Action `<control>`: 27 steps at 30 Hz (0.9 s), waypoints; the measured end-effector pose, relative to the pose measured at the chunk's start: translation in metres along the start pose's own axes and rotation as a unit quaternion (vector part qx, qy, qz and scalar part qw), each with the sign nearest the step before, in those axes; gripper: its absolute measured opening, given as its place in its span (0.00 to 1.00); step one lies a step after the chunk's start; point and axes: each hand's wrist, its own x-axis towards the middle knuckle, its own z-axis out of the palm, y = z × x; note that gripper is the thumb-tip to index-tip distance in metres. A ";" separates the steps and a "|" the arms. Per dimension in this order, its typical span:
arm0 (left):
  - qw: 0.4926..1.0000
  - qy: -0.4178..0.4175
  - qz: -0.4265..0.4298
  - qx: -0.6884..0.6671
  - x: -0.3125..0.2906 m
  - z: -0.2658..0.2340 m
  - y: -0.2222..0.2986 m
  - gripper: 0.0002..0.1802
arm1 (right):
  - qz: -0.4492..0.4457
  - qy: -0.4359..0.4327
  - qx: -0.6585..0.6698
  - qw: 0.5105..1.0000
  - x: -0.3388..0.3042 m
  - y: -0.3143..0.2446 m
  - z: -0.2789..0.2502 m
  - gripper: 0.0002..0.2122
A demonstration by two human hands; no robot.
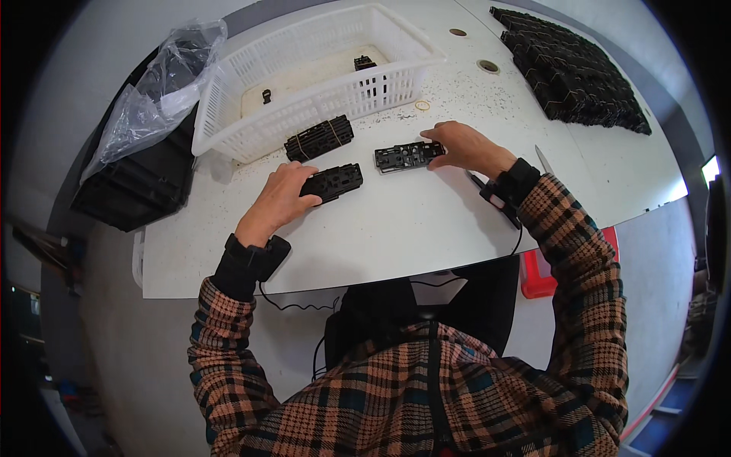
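My left hand [283, 195] grips the left end of a flat stack of black moulded plastic parts [339, 181] on the white table. To the right, my right hand [466, 148] pinches the right end of a second black stack of plastic parts [402, 157], thumb at the near side and fingers at the far side. Both stacks lie apart from each other, their tops full of small cut-outs. Just beyond the left one rests a bundle of black parts [320, 138] tied with a rubber band, touched by neither hand.
A white slotted plastic basket [312, 91] with a few black pieces stands at the back. Left of it is a black crate [141, 186] under clear plastic film [164, 99]. Many banded black bundles [571, 72] lie far right. A blade-like tool [544, 159] sits beside my right sleeve.
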 end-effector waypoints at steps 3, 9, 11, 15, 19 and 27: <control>1.000 -0.011 -0.008 -0.010 0.000 0.003 -0.001 0.29 | 0.004 0.008 -0.001 1.000 -0.005 -0.002 -0.003 0.31; 0.996 0.070 0.040 0.047 -0.005 0.009 0.004 0.25 | 0.014 0.053 -0.006 0.998 -0.018 -0.008 -0.017 0.34; 0.992 0.091 0.053 0.065 -0.007 0.011 0.005 0.25 | 0.004 0.069 -0.005 0.998 -0.025 -0.011 -0.019 0.34; 0.990 0.113 0.054 0.060 -0.010 0.009 0.011 0.26 | -0.010 0.094 0.004 0.995 -0.043 -0.027 -0.025 0.33; 0.992 0.108 0.040 0.045 -0.012 0.009 0.009 0.27 | -0.007 0.079 0.023 0.997 -0.057 -0.049 -0.023 0.32; 0.991 0.113 0.009 0.066 -0.016 0.013 0.015 0.24 | -0.032 0.067 0.059 0.996 -0.085 -0.079 -0.018 0.30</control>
